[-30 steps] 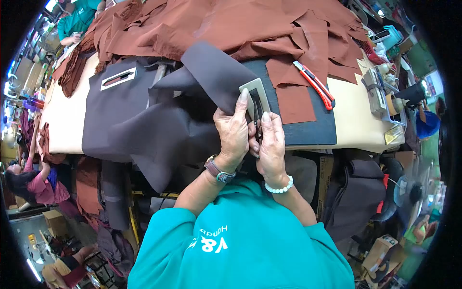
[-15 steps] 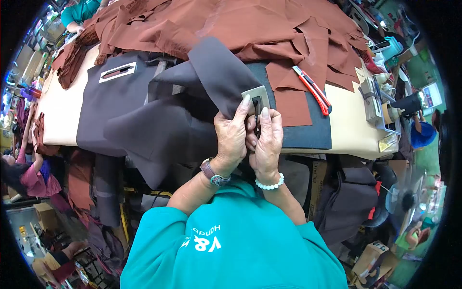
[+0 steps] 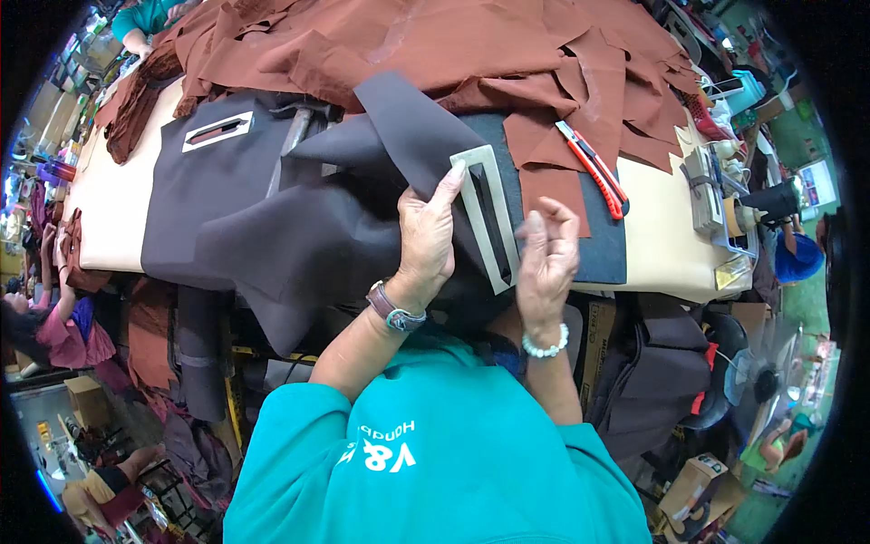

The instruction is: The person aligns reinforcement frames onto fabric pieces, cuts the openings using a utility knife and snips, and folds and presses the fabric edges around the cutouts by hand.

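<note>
The left hand [image 3: 426, 243] pinches dark material [image 3: 317, 222] with one pale slotted frame [image 3: 476, 222] over the table [image 3: 666, 236]; the right hand [image 3: 549, 258], fingers curled, is just beside, its hold unclear. Outward lie one red cutter [image 3: 595, 172], a second pale frame [image 3: 193, 141], and one white tray [image 3: 745, 243], contents unclear.

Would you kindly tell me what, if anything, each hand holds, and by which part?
The left hand holds the dark fabric at the upper-left corner of its pale rectangular frame, thumb on top; the right hand seems empty.
</note>
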### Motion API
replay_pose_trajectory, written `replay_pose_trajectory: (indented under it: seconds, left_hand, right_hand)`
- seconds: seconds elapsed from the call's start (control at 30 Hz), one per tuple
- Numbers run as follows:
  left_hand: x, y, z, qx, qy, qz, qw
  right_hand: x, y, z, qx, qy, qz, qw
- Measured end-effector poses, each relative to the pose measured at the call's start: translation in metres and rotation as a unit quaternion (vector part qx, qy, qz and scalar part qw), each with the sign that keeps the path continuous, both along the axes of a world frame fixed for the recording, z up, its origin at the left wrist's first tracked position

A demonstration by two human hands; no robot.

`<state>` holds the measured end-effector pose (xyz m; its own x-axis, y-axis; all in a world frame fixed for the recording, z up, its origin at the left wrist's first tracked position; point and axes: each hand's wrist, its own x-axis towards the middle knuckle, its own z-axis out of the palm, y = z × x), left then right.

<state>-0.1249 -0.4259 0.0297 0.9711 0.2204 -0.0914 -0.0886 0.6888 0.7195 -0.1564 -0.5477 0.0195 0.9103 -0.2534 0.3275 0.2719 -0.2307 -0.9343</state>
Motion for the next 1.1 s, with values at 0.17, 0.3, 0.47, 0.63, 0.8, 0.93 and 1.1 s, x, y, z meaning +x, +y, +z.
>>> replay_pose_trajectory:
  seconds: [0.17, 0.3, 0.47, 0.63, 0.8, 0.93, 1.1]
  left_hand:
    - [0.002, 0.004, -0.002, 0.0, -0.005, -0.018, 1.0]
    - [-0.001, 0.005, 0.001, 0.013, -0.005, -0.045, 0.999]
    - [-0.007, 0.013, 0.007, 0.036, -0.019, -0.07, 0.997]
    - [-0.008, 0.023, 0.006, 0.06, -0.045, -0.083, 0.994]
    - [-0.007, 0.03, 0.004, 0.042, -0.022, -0.104, 0.993]
    - [-0.005, 0.036, -0.008, 0.011, 0.002, -0.124, 0.992]
    - [0.0, 0.029, 0.006, -0.02, -0.002, -0.034, 0.999]
  right_hand:
    - [0.017, -0.044, -0.01, -0.463, -0.035, -0.114, 0.878]
    - [0.031, -0.029, 0.024, -0.383, -0.142, -0.002, 0.913]
    - [0.052, -0.005, 0.053, -0.4, -0.277, 0.135, 0.863]
    - [0.064, 0.002, 0.061, -0.43, -0.316, 0.17, 0.829]
    - [0.072, 0.013, 0.06, -0.308, -0.149, 0.224, 0.913]
    - [0.081, 0.028, 0.038, -0.115, -0.009, 0.221, 0.968]
    - [0.064, 0.038, 0.041, -0.165, -0.184, 0.028, 0.969]
